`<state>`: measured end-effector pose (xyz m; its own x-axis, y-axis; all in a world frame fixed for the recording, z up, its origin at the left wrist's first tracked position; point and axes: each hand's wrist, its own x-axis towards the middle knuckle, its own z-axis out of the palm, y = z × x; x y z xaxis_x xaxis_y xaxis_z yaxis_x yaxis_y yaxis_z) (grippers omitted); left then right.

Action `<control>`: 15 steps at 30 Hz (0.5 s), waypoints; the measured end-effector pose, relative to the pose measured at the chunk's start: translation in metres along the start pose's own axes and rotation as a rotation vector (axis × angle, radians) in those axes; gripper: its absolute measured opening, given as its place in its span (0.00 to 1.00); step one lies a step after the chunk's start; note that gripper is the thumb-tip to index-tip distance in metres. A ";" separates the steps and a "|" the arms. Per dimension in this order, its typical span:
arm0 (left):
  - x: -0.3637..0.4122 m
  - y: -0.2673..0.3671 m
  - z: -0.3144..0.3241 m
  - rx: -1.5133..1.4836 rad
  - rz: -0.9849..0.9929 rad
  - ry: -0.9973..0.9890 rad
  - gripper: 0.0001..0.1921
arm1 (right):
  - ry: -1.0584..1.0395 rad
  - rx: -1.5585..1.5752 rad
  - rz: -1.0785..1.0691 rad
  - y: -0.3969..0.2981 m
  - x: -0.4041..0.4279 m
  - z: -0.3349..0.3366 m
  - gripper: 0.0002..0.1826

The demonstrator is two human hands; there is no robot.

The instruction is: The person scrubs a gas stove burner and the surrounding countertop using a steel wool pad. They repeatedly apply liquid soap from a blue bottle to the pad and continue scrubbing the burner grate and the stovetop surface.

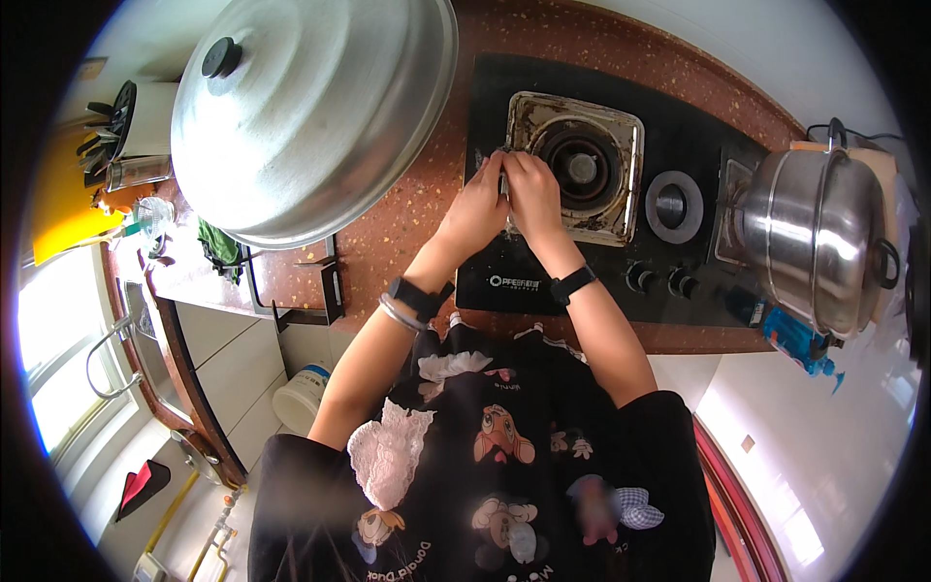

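My left hand (474,209) and my right hand (533,195) are close together over the black gas hob (502,273), with their fingertips nearly meeting. Both are at the left rim of a stained, rusty metal drip tray (631,222), which surrounds a round gas burner (582,169). Something small and greyish shows in the gap between the hands, too little of it to name. Whether the fingers grip it or the tray's rim is hidden. Right of the tray, a grey metal ring (691,182) lies on the hob near two control knobs (641,278).
A large domed metal lid (320,124) fills the upper left. Below it, a black pan support (331,291) sits by the counter edge. At right, a steel pot (807,240) stands over the other burner, beside a blue bottle (796,340). A knife block (149,116) is far left.
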<state>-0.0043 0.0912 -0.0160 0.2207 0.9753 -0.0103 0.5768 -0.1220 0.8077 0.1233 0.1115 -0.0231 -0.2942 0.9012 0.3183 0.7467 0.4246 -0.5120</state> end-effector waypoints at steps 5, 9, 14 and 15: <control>-0.035 0.008 -0.008 0.017 -0.029 -0.182 0.33 | -0.065 -0.019 0.047 -0.015 -0.043 -0.005 0.17; -0.042 0.014 -0.013 0.010 0.034 -0.208 0.33 | 0.008 -0.021 0.004 -0.011 -0.055 0.001 0.15; -0.004 0.006 -0.017 0.016 0.007 -0.162 0.32 | 0.007 0.032 0.028 -0.002 -0.014 -0.004 0.12; -0.006 0.012 -0.019 0.061 -0.047 -0.222 0.32 | 0.005 0.032 0.025 0.001 -0.013 -0.003 0.12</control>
<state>-0.0135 0.0878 0.0051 0.3559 0.9166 -0.1819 0.6357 -0.0948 0.7661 0.1296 0.0998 -0.0251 -0.2731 0.9110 0.3089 0.7343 0.4049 -0.5449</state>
